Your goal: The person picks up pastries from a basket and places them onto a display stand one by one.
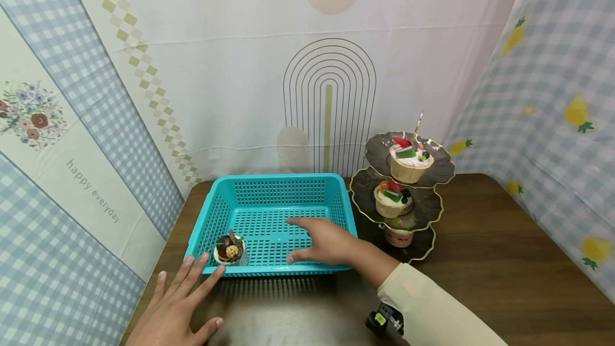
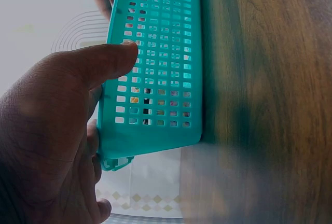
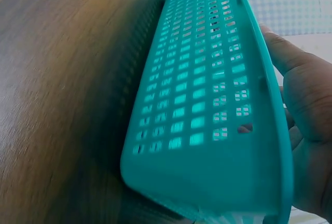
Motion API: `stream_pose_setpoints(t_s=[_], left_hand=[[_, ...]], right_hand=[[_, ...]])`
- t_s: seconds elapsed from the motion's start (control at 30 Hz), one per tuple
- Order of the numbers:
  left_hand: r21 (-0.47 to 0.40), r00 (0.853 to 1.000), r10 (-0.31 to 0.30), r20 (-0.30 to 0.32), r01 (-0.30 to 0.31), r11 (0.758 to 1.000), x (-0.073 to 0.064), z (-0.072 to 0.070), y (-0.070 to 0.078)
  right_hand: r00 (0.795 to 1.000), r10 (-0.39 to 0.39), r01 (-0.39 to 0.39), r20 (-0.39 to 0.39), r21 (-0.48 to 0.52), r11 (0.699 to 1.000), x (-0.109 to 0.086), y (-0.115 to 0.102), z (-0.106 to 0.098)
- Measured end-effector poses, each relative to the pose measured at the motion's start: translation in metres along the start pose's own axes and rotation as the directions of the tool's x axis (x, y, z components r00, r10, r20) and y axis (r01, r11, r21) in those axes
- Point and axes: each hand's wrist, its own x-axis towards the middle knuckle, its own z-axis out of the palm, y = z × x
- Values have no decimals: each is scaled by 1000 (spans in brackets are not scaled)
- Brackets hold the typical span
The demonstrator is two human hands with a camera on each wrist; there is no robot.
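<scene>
A turquoise mesh basket (image 1: 278, 177) stands on the table. In its front left corner is one small dessert cup (image 1: 230, 251) with dark and nutty toppings. My left hand (image 1: 175, 306) is at the basket's front left rim with its fingers spread; in the left wrist view its thumb (image 2: 106, 62) lies along the outside of the mesh wall. Over the right half of the basket reaches my right hand (image 1: 329, 242), thumb and forefinger apart and nothing between them. In the right wrist view that hand (image 3: 308, 110) appears beyond the basket's near rim, its other fingers partly hidden.
Right of the basket stands a three-tier stand (image 1: 439, 167) with scalloped, gold-edged plates. A fruit-topped cupcake (image 1: 407, 170) sits on its top tier, another cupcake (image 1: 389, 208) on the middle, and a pinkish cup (image 1: 399, 238) on the bottom. Patterned cloths (image 1: 230, 95) hang behind the wooden table (image 1: 495, 239).
</scene>
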Motion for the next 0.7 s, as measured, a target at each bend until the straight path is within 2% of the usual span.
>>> stream_pose_setpoints(t_s=[0.7], left_hand=[[37, 999, -35, 10, 35, 999, 1, -1, 4]], right_hand=[[998, 20, -17, 62, -57, 998, 42, -29, 26]])
